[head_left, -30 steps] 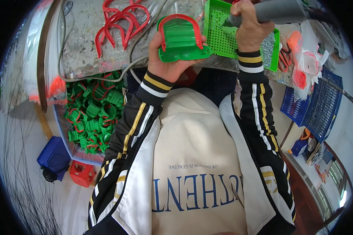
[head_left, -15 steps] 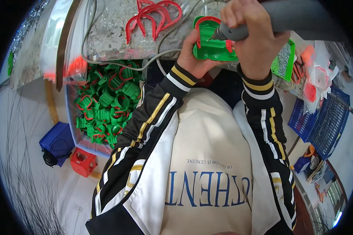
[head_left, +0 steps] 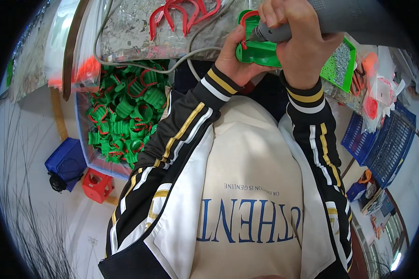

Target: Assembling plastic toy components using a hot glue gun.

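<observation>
At the table's near edge, my left hand [head_left: 233,65] grips a green plastic shell [head_left: 261,52] from its left side, thumb on the rim. A curved red handle [head_left: 243,25] is set along the shell's far left side. My right hand [head_left: 305,49] is wrapped round a grey electric screwdriver [head_left: 358,22], held slanting down to the left. Its tip is at the red handle's end inside the shell; whether it touches a screw is too small to tell. The right hand hides the shell's right part.
Several loose red handles [head_left: 185,14] lie on the worn table, with a grey cable [head_left: 165,70] nearby. A lined bin [head_left: 84,132] of green and red pieces stands at left. To the right are a green tray [head_left: 348,87] of small screws and blue baskets [head_left: 388,151]. A red stool [head_left: 97,186] is on the floor.
The shell has shifted slightly up and right and is turned in my left hand. The screwdriver tip has moved from over the shell's middle to the red handle's left end.
</observation>
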